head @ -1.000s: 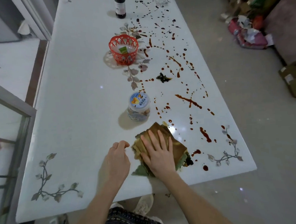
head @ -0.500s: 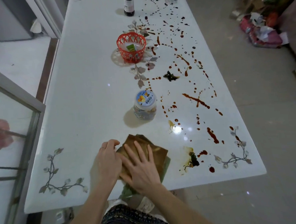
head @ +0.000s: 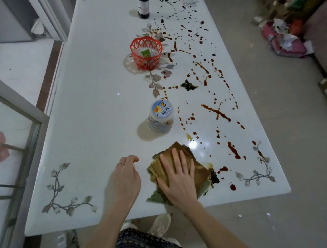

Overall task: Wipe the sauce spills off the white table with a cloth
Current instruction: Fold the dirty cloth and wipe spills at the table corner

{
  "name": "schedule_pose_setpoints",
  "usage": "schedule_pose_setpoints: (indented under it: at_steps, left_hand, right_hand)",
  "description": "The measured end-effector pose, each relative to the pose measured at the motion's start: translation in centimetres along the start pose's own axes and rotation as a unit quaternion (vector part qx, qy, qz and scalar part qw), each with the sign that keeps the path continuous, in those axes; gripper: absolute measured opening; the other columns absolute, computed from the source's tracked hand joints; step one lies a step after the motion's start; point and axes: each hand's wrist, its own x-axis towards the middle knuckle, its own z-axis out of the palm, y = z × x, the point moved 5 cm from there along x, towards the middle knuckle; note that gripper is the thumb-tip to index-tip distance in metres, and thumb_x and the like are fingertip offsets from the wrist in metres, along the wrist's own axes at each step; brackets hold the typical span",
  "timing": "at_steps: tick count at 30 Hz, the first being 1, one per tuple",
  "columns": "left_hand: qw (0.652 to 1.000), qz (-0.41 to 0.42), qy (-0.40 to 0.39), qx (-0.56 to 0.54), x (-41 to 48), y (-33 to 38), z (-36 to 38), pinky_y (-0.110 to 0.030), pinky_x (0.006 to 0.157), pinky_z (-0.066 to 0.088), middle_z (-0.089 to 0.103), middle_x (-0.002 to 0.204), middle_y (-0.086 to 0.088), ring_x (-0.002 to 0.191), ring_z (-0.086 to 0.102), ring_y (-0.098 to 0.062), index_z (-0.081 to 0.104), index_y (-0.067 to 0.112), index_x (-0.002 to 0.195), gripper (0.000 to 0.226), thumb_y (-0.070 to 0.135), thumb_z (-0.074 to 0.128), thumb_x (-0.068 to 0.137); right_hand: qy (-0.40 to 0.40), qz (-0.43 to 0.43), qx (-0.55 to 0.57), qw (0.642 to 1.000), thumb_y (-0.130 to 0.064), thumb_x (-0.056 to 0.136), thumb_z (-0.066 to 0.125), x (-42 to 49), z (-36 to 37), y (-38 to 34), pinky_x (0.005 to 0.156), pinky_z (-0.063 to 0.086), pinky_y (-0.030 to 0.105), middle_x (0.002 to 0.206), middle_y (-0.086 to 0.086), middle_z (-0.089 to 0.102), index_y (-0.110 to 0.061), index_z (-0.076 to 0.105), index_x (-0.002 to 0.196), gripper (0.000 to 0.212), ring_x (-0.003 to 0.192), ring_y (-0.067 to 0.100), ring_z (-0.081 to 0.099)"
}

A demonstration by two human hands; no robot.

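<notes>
At the near edge of the bench [head: 94, 112], a little right of its middle, the cloth [head: 200, 174] lies folded flat, stained brown on top with a green layer showing at its near corners. We judge it soft, limp and light, and by the staining well soaked with sauce. On this glossy top it should slide with little effort, though it may smear more than it lifts once it is full.

The right hand [head: 178, 182] rests on it palm down with the fingers straight and spread. Its grip is wide and closes round nothing; it only presses. That seems to us the right hold for wiping: weight over the middle of the folds, so the layers stay together. For lifting or refolding, we would pinch a green corner, where it looks cleaner.

The left hand [head: 126, 179] sits on the bench just beside the cloth, apart from it. Its fingers are loosely curled and its grip holds nothing.

A dark clump [head: 214, 178] lies against the cloth's right edge. The sauce spills [head: 216, 112] run from there up the right half of the bench as drops and streaks.

Beyond the cloth stands a small jar [head: 160, 117], then a red basket [head: 146, 52] and a dark bottle [head: 143, 5] at the far end. All are light things that a careless sweep could knock.
</notes>
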Motion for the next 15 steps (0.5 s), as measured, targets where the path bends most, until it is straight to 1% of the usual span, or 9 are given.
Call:
schedule_pose_setpoints:
  at_steps: [3, 4, 5, 7, 9, 10, 13, 15]
  left_hand:
    - [1.0, 0.008, -0.016, -0.007, -0.3, 1.3, 1.0, -0.027, 0.078, 0.039, 0.055, 0.115, -0.007, 0.101, 0.053, -0.024, 0.057, 0.009, 0.111, 0.033, -0.008, 0.041, 0.088]
    - [1.0, 0.013, -0.022, -0.008, -0.4, 1.6, 1.4, -0.026, 0.079, 0.037, 0.055, 0.116, -0.006, 0.102, 0.052, -0.023, 0.056, 0.009, 0.112, 0.034, -0.008, 0.041, 0.087]
    - [0.999, 0.023, -0.029, -0.006, -0.5, 1.9, 1.9, -0.027, 0.081, 0.039, 0.055, 0.118, -0.006, 0.103, 0.052, -0.022, 0.056, 0.01, 0.113, 0.036, -0.008, 0.041, 0.087]
    - [0.998, 0.044, -0.042, 0.005, -0.7, 2.2, 2.7, -0.033, 0.086, 0.045, 0.055, 0.12, -0.002, 0.105, 0.053, -0.02, 0.054, 0.015, 0.115, 0.037, -0.002, 0.041, 0.086]
    - [0.996, 0.066, -0.052, 0.017, -0.9, 2.3, 3.3, -0.037, 0.086, 0.048, 0.055, 0.119, 0.001, 0.104, 0.054, -0.018, 0.052, 0.019, 0.116, 0.036, 0.001, 0.042, 0.085]
    - [0.996, 0.074, -0.053, 0.02, -0.8, 2.3, 3.4, -0.038, 0.085, 0.049, 0.055, 0.117, 0.001, 0.103, 0.054, -0.018, 0.052, 0.019, 0.115, 0.037, 0.0, 0.043, 0.085]
    - [0.994, 0.093, -0.055, 0.023, -0.9, 2.4, 3.9, -0.038, 0.081, 0.05, 0.056, 0.114, -0.001, 0.1, 0.056, -0.021, 0.053, 0.016, 0.112, 0.04, -0.007, 0.046, 0.081]
    - [0.993, 0.098, -0.06, 0.022, -1.1, 2.6, 4.1, -0.038, 0.083, 0.05, 0.056, 0.115, 0.0, 0.102, 0.056, -0.02, 0.053, 0.016, 0.113, 0.041, -0.007, 0.046, 0.08]
  right_hand:
    - [0.013, 0.071, -0.002, 0.997, -0.061, 0.096, 0.029, -0.2, 0.0, 1.2, 0.115, 0.01, 0.06, 0.162, 0.01, 0.02, -0.033, 0.029, 0.153, 0.063, 0.15, 0.033, 0.014]
    - [0.014, 0.078, 0.001, 0.997, -0.06, 0.096, 0.03, -0.8, 0.1, 0.7, 0.115, 0.012, 0.06, 0.162, 0.01, 0.021, -0.032, 0.03, 0.153, 0.063, 0.15, 0.033, 0.014]
    - [0.012, 0.062, -0.002, 0.998, -0.059, 0.097, 0.031, -1.6, 0.3, 0.0, 0.115, 0.014, 0.061, 0.162, 0.009, 0.021, -0.032, 0.031, 0.153, 0.062, 0.15, 0.033, 0.014]
    - [0.0, -0.003, -0.013, 1.0, -0.058, 0.099, 0.032, -3.4, 0.7, -0.8, 0.114, 0.018, 0.06, 0.163, 0.006, 0.019, -0.034, 0.031, 0.153, 0.059, 0.151, 0.029, 0.013]
    - [0.002, -0.039, -0.022, 0.999, -0.058, 0.1, 0.029, -3.5, 0.4, 0.7, 0.114, 0.02, 0.059, 0.164, 0.002, 0.018, -0.035, 0.031, 0.152, 0.057, 0.151, 0.027, 0.014]
    - [0.007, -0.033, -0.027, 0.999, -0.058, 0.1, 0.027, -2.8, 0.1, 1.7, 0.114, 0.02, 0.059, 0.163, 0.001, 0.019, -0.036, 0.031, 0.153, 0.057, 0.151, 0.026, 0.015]
    - [0.011, 0.039, -0.02, 0.999, -0.058, 0.1, 0.028, -1.6, -0.4, 3.5, 0.116, 0.015, 0.057, 0.163, 0.001, 0.02, -0.037, 0.027, 0.154, 0.058, 0.151, 0.026, 0.014]
    - [0.01, 0.041, -0.01, 0.999, -0.057, 0.101, 0.026, -2.4, -0.3, 3.0, 0.117, 0.014, 0.056, 0.163, 0.001, 0.019, -0.036, 0.026, 0.154, 0.057, 0.151, 0.026, 0.012]
